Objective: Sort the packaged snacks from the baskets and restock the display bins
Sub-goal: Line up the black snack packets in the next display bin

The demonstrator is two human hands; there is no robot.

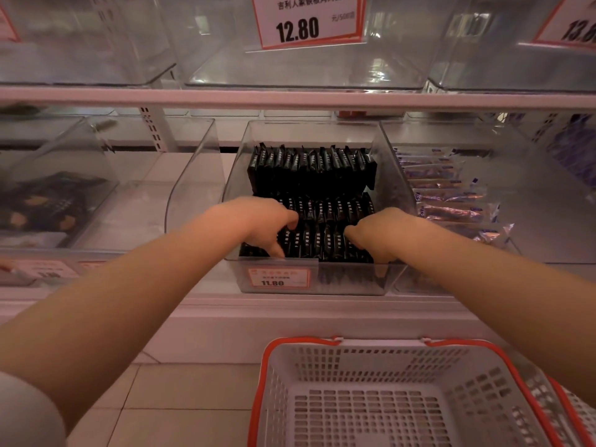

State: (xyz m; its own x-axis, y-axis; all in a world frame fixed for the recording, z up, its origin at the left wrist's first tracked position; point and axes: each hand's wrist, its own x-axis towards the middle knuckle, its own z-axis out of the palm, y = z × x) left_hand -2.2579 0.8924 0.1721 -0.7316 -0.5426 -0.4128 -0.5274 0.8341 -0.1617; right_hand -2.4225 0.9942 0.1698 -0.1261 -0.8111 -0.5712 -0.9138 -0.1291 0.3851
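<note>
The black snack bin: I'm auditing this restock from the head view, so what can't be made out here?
- Fingertips of left hand and right hand: curled down among the black packets, so any grip is hidden.
- Small print on the bin's price label: blurred.
- Packets in the far-left bin: blurred behind reflective plastic.
- White basket: near side cut off by the frame's bottom edge.

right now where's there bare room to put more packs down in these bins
Free: the clear bin left of the black-snack bin, the upper-shelf bins, and the basket floor. Crowded: the black packs fill their bin in rows, with the left hand and right hand at the front row; purple packs cover the right bin.
</note>
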